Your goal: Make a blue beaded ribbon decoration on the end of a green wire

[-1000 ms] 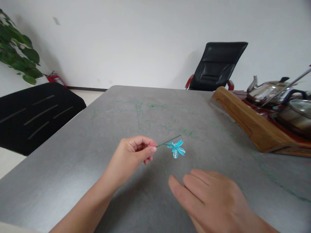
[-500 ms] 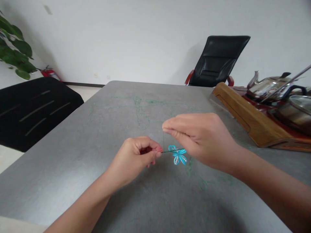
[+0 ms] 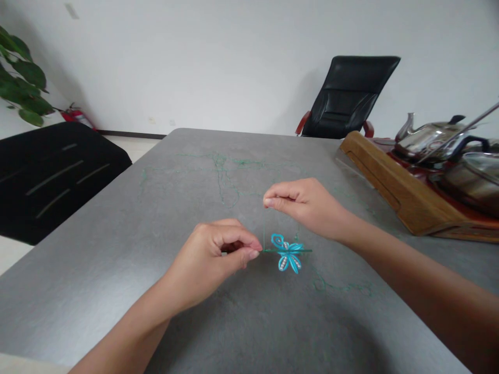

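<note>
Between the thumb and fingers of my left hand (image 3: 220, 249) is pinched the left end of a thin green stick (image 3: 307, 251), held level above the table. A turquoise butterfly-like ornament (image 3: 288, 254) with pearly beads sits on the stick. My right hand (image 3: 307, 205) is above and slightly behind it, its fingertips pressed together on a fine green thread (image 3: 264, 231) that drops to the stick beside my left fingertips. More green thread (image 3: 224, 171) lies in loose tangles across the grey table, and another strand trails to the right of the ornament.
The grey table (image 3: 117, 254) spreads under both hands. On the right stands a wooden tea tray (image 3: 374, 176) with a metal kettle (image 3: 432, 137) and a glass-lidded pot (image 3: 475, 174). Black chairs stand behind (image 3: 346, 98) and at left (image 3: 58, 176); a plant (image 3: 27, 78) is far left.
My right hand has drawn back from the stick, now showing its right end and the whole ornament. The stick sits slightly lower in my left hand.
</note>
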Available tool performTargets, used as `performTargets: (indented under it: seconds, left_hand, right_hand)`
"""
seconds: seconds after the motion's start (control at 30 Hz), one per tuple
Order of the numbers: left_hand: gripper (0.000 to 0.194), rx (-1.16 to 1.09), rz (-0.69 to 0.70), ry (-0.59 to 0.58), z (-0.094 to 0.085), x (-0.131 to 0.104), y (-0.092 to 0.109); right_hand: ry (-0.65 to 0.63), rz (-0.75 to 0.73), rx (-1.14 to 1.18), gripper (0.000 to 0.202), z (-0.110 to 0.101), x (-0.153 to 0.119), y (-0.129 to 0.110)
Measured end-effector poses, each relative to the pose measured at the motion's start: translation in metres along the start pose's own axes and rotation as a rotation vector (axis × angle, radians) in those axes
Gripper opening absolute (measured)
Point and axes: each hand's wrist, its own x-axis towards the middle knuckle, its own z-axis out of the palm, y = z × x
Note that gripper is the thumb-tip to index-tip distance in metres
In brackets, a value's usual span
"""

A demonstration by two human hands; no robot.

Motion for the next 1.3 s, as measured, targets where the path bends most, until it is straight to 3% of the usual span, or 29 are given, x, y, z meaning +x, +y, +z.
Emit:
performTargets:
  seconds: [0.17, 0.33, 0.43, 0.53, 0.67, 0.77, 0.87, 0.93, 1.07, 1.17, 1.23, 1.3]
  left_hand:
    - [0.011, -0.002, 0.051, 0.021, -0.004, -0.001, 0.002]
    - [0.007, -0.101, 0.028, 0.1, -0.006, 0.0, 0.001]
    - [0.007, -0.184, -0.002, 0.114, -0.006, 0.0, 0.0]
    - [0.004, -0.249, -0.025, 0.117, -0.006, 0.0, -0.002]
    - [0.007, -0.266, 0.008, 0.132, -0.006, 0.002, -0.008]
    - [0.005, -0.398, -0.053, 0.159, -0.005, 0.004, -0.011]
    - [0.002, -0.507, -0.159, 0.18, -0.004, 0.006, -0.012]
    - [0.004, -0.536, -0.191, 0.189, -0.004, 0.006, -0.012]
    - [0.003, -0.54, -0.197, 0.192, -0.004, 0.005, -0.014]
    - [0.003, -0.516, -0.198, 0.186, -0.003, 0.004, -0.015]
    - [0.003, -0.5, -0.2, 0.184, -0.001, 0.005, -0.015]
    - [0.004, -0.483, -0.202, 0.182, 0.0, 0.006, -0.015]
  right_hand:
    - [-0.121, 0.104, 0.248, 0.023, 0.017, -0.004, 0.018]
    - [-0.18, 0.234, 0.572, 0.023, 0.038, -0.015, 0.028]
    - [-0.231, 0.378, 0.816, 0.028, 0.05, -0.023, 0.03]
    - [-0.258, 0.429, 0.972, 0.027, 0.061, -0.03, 0.034]
    - [-0.329, 0.42, 1.023, 0.026, 0.072, -0.041, 0.033]
    - [-0.384, 0.399, 0.954, 0.028, 0.075, -0.051, 0.023]
    - [-0.384, 0.284, 0.78, 0.025, 0.075, -0.063, 0.015]
    - [-0.285, 0.178, 0.53, 0.019, 0.072, -0.072, 0.017]
    - [0.288, 0.176, -0.09, 0.029, 0.063, -0.087, 0.033]
    - [0.477, 0.236, 0.061, 0.03, 0.056, -0.091, 0.032]
    - [0.461, 0.23, 0.297, 0.032, 0.053, -0.088, 0.02]
    - [0.375, 0.164, 0.367, 0.042, 0.051, -0.083, 0.005]
